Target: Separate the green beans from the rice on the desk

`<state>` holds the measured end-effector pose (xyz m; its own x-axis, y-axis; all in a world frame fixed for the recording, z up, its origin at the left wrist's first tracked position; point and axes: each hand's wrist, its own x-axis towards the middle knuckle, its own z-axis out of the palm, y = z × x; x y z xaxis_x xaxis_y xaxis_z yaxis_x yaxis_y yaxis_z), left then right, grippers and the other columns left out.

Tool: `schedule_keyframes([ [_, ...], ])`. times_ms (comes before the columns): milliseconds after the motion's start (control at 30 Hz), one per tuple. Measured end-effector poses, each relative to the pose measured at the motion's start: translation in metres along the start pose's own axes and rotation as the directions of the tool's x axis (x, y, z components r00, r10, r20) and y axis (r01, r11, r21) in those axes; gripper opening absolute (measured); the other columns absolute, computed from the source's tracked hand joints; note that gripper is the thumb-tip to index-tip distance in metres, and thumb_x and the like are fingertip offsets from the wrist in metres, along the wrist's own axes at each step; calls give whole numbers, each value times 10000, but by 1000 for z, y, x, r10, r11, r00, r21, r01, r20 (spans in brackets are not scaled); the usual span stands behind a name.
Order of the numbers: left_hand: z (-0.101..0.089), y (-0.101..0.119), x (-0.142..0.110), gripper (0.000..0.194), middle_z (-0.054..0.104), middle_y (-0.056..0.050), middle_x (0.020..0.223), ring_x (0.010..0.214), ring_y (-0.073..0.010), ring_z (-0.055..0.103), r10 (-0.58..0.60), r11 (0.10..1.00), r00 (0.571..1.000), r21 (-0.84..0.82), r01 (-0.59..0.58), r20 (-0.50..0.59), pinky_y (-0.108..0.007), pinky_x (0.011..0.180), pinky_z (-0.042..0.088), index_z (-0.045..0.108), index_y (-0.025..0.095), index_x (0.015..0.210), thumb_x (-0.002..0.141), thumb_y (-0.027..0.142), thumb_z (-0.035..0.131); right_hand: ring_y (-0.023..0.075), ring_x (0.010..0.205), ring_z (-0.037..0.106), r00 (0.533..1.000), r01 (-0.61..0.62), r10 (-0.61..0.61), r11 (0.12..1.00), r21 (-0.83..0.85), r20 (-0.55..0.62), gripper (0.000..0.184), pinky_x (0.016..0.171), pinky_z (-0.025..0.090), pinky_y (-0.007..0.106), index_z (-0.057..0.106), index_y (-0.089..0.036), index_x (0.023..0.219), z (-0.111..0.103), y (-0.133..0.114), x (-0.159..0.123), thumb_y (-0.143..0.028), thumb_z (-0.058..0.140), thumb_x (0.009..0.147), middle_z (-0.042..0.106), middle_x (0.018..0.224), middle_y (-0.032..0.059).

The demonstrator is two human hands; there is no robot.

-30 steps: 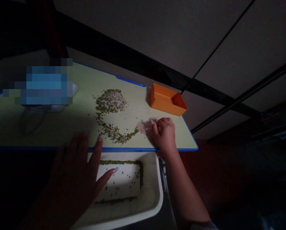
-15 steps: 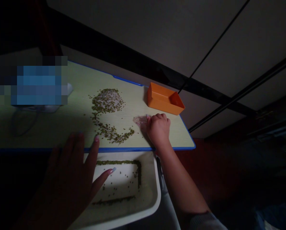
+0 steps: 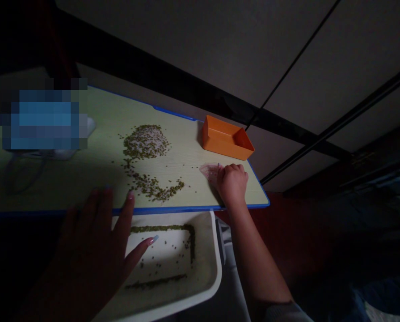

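Note:
My right hand point(image 3: 233, 184) is closed in a fist on the table, near its right end. From the thumb side sticks out a thin, pinkish see-through sheet point(image 3: 209, 172), lying against the tabletop; the rest is hidden in the fist. My left hand point(image 3: 95, 237) holds nothing, its fingers spread above the table's front edge and the white basin point(image 3: 216, 268). To the left of the sheet lies a curved trail of small green beans point(image 3: 156, 190). Behind that trail rises a heap of green beans mixed with whitish grains point(image 3: 146, 141).
An orange open box point(image 3: 225, 145) stands at the back right of the blue-edged table point(image 3: 183, 134). Green beans line the basin's bottom edges, below the table's front. A pixelated blue patch point(image 3: 45, 118) covers something at the left, with a cord beside it. Cabinet panels point(image 3: 287, 58) rise behind.
My right hand has slid to the right along the table with the pinkish sheet, away from the bean trail. My left hand stays spread. The whole view has shifted slightly.

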<state>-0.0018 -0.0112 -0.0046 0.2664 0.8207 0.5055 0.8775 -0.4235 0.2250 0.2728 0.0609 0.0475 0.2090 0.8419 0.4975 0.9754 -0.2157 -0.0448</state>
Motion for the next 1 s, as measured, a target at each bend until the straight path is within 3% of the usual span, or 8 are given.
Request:
schedule_keyframes([
  [233,0,2,1,879,239,-244,1600,1479,-456,220,-34,999,999,-15,34,7,-698,1143,242,144,228,1518,796,635,437,260,867,553,999,-54,54,998,-39,5,351,715,335,352,697,-142,752,0,19,5,-308,474,966,705,854,157],
  [467,3,-2,0,835,243,-268,1589,1472,-458,235,-1,999,1000,33,1,-5,-689,1134,258,144,211,1517,829,602,410,217,797,553,995,62,-71,991,121,71,402,738,358,324,679,-171,733,3,9,7,-323,413,995,694,791,101],
  [667,1,1,1,869,316,-299,1546,1463,-466,255,-61,997,998,-38,61,5,-681,1148,235,364,122,1445,801,705,328,253,931,580,986,-28,28,1000,-8,161,390,781,366,347,728,-129,862,-3,-4,11,-324,414,985,720,937,150],
  [800,0,3,2,867,345,-288,1537,1463,-448,270,-86,995,996,-51,86,4,-658,1166,218,421,122,1414,797,721,318,294,988,589,975,-105,121,990,-93,188,439,788,379,375,736,-104,903,-4,-5,15,-347,382,994,716,964,184],
  [1000,3,2,2,874,316,-263,1561,1470,-442,259,-71,996,997,-49,71,3,-659,1167,219,368,147,1447,786,718,344,315,1012,589,981,-9,30,994,-107,192,460,792,398,407,737,-98,920,0,-16,24,-342,356,1001,712,974,204],
])
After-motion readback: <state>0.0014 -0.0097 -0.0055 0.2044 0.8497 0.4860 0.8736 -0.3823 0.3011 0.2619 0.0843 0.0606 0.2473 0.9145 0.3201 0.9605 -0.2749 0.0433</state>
